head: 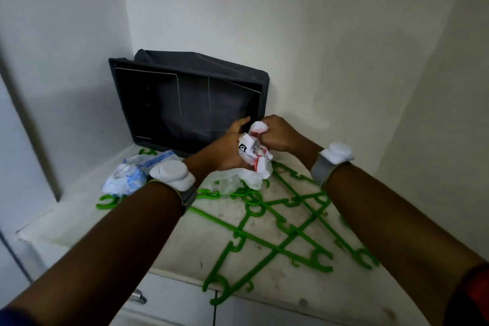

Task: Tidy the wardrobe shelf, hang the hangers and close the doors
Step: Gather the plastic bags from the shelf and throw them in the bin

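Both my hands meet over the white shelf (330, 296) in front of a dark grey fabric box (185, 103) that lies tipped on its side, its opening facing me. My left hand (230, 148) and my right hand (277, 132) are both shut on a crumpled white and red plastic bag (255, 156), squeezing it between them. Several green plastic hangers (277, 230) lie crossed over one another on the shelf below my wrists. A clear plastic bag (230, 180) lies under the crumpled one.
A white and blue plastic bag (132, 174) lies on the shelf at the left, next to the box. The wardrobe's white walls close the shelf at the back and both sides. A metal handle (139, 296) shows below the shelf's front edge.
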